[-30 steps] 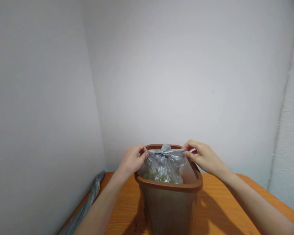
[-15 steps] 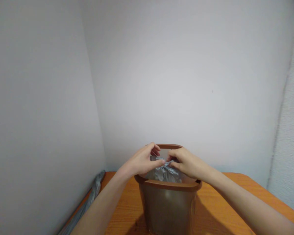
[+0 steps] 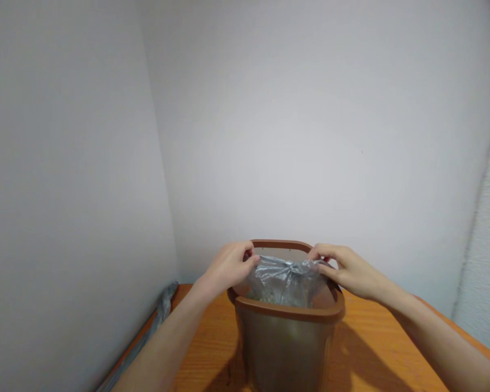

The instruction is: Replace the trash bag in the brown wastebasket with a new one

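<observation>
A brown plastic waste bin [image 3: 286, 311] stands on the wooden table, its rim seen from above. Inside it sits a translucent grey plastic bag [image 3: 286, 280], gathered at the top, with something greenish showing faintly through it. My left hand [image 3: 230, 267] pinches the bag's left end at the far rim. On the other side, my right hand [image 3: 345, 267] grips the right end. A knot or twist shows at the middle of the stretched top. The bag's contents are mostly hidden.
The orange wooden table [image 3: 206, 348] carries the bin. Pale walls rise behind and to the left, with a rougher white wall at right. A grey bundle of plastic or cloth [image 3: 157, 318] lies along the left wall at the table's edge.
My hands have moved apart from their close position over the bag's top. The bag's top now stretches between them, and the bin appears slightly further right.
</observation>
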`<state>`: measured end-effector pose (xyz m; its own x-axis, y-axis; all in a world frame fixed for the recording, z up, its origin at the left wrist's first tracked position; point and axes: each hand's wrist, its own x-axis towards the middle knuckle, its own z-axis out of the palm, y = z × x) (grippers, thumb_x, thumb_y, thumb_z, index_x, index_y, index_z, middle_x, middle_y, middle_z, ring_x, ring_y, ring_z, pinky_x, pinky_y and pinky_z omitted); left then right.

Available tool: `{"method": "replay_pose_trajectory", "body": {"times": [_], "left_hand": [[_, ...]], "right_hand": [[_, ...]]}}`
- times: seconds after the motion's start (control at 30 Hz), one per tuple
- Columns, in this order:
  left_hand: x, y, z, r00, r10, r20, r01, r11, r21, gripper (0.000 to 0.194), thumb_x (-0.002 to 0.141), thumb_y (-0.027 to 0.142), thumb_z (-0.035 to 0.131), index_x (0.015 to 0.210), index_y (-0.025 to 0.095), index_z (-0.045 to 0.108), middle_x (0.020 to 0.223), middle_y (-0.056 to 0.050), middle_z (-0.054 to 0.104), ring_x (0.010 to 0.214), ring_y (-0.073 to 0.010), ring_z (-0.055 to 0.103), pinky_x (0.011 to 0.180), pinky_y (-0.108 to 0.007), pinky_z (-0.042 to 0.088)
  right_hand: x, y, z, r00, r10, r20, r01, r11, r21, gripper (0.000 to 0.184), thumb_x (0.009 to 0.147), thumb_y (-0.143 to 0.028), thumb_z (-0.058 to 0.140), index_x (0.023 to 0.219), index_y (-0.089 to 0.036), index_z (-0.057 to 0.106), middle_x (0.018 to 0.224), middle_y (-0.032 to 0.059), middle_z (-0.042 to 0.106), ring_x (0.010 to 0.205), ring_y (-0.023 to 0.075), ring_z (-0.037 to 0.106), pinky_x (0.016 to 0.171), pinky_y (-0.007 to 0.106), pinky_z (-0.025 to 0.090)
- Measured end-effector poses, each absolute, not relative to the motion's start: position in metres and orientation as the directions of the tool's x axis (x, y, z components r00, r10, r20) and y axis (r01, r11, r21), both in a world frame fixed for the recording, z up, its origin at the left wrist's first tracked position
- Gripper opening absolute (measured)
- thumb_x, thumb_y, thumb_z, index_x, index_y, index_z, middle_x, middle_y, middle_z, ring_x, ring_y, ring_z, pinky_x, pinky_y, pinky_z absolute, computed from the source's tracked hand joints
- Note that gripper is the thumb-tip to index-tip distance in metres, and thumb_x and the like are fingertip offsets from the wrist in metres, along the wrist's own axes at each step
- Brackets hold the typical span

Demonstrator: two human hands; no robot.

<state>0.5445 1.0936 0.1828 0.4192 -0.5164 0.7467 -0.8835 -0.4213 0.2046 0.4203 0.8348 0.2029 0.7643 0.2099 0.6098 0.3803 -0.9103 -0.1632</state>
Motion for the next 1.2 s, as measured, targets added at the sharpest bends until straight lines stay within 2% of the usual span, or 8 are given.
{"method": "replay_pose_trajectory", "body": {"times": [0.13, 0.27, 0.37, 0.43, 0.83, 1.0, 1.1, 1.2], "left_hand": [[0.535, 1.085, 0.187, 0.365, -0.545, 0.755, -0.909, -0.385, 0.162, 0.014, 0.086, 0.026, 0.056, 0.097, 0.021, 0.063, 0.091, -0.003, 0.07, 0.081, -0.0197, 0.062, 0.068, -0.028, 0.041], [0.525, 1.069, 0.194, 0.237, -0.649, 0.723, -0.959, -0.276, 0.067, 0.039, 0.077, 0.027, 0.073, 0.114, 0.023, 0.062, 0.119, -0.006, 0.068, 0.108, -0.0247, 0.061, 0.089, -0.031, 0.044], [0.525, 1.061, 0.2, 0.238, -0.671, 0.702, -0.959, -0.278, 0.059, 0.013, 0.08, 0.029, 0.072, 0.09, 0.022, 0.068, 0.092, -0.003, 0.073, 0.087, -0.022, 0.064, 0.074, -0.028, 0.044], [0.529, 1.063, 0.204, 0.252, -0.642, 0.724, -0.953, -0.295, 0.07, 0.013, 0.084, 0.031, 0.068, 0.076, 0.021, 0.065, 0.076, -0.001, 0.07, 0.073, -0.0191, 0.061, 0.065, -0.027, 0.039], [0.561, 1.136, 0.211, 0.496, -0.042, 0.867, -0.771, -0.481, 0.418, 0.022, 0.096, 0.039, 0.04, 0.082, 0.024, 0.047, 0.062, 0.003, 0.058, 0.065, -0.0192, 0.058, 0.06, -0.027, 0.03], [0.569, 1.149, 0.178, 0.599, -0.117, 0.792, -0.734, -0.476, 0.485, 0.023, 0.097, 0.04, 0.04, 0.081, 0.025, 0.046, 0.053, 0.004, 0.064, 0.06, -0.0197, 0.065, 0.06, -0.026, 0.039], [0.571, 1.15, 0.16, 0.634, -0.209, 0.744, -0.732, -0.47, 0.493, 0.025, 0.098, 0.041, 0.039, 0.08, 0.024, 0.046, 0.059, 0.002, 0.069, 0.063, -0.0197, 0.069, 0.063, -0.028, 0.044], [0.561, 1.15, 0.154, 0.568, -0.135, 0.812, -0.732, -0.534, 0.423, 0.016, 0.097, 0.036, 0.043, 0.09, 0.023, 0.048, 0.078, -0.003, 0.072, 0.076, -0.0216, 0.069, 0.069, -0.031, 0.047]], "right_hand": [[0.426, 0.854, 0.203, 0.773, 0.253, 0.582, 0.434, -0.88, -0.194, 0.029, 0.079, -0.018, 0.058, 0.107, -0.02, 0.064, 0.099, 0.005, 0.071, 0.092, 0.0207, 0.063, 0.082, 0.033, 0.046], [0.434, 0.867, 0.203, 0.781, 0.276, 0.56, 0.413, -0.901, -0.132, 0.022, 0.074, -0.013, 0.06, 0.093, -0.02, 0.067, 0.077, 0.0005, 0.066, 0.072, 0.017, 0.06, 0.066, 0.028, 0.045], [0.432, 0.868, 0.204, 0.756, 0.282, 0.59, 0.461, -0.87, -0.174, 0.015, 0.076, -0.016, 0.058, 0.086, -0.02, 0.068, 0.074, 0.0001, 0.067, 0.069, 0.0159, 0.06, 0.063, 0.026, 0.045], [0.427, 0.865, 0.207, 0.749, 0.238, 0.618, 0.452, -0.866, -0.215, 0.012, 0.08, -0.02, 0.057, 0.08, -0.02, 0.069, 0.071, 0.0006, 0.069, 0.067, 0.0162, 0.061, 0.061, 0.027, 0.044], [0.426, 0.806, 0.231, 0.474, -0.183, 0.861, 0.663, -0.57, -0.486, 0.036, 0.079, -0.054, 0.073, 0.086, -0.02, 0.062, 0.08, 0.0056, 0.073, 0.074, 0.0177, 0.062, 0.068, 0.029, 0.045], [0.422, 0.793, 0.207, 0.59, -0.157, 0.792, 0.696, -0.398, -0.597, 0.029, 0.086, -0.049, 0.068, 0.087, -0.023, 0.054, 0.087, 0.0057, 0.072, 0.08, 0.0184, 0.062, 0.074, 0.031, 0.046], [0.413, 0.79, 0.193, 0.652, -0.071, 0.755, 0.655, -0.449, -0.608, 0.027, 0.088, -0.048, 0.066, 0.095, -0.024, 0.055, 0.077, 0.0023, 0.067, 0.078, 0.0187, 0.06, 0.076, 0.031, 0.046], [0.405, 0.793, 0.19, 0.695, -0.06, 0.716, 0.561, -0.576, -0.594, 0.038, 0.093, -0.056, 0.055, 0.115, -0.025, 0.057, 0.086, 0.0028, 0.069, 0.085, 0.0202, 0.062, 0.082, 0.033, 0.047]]}}
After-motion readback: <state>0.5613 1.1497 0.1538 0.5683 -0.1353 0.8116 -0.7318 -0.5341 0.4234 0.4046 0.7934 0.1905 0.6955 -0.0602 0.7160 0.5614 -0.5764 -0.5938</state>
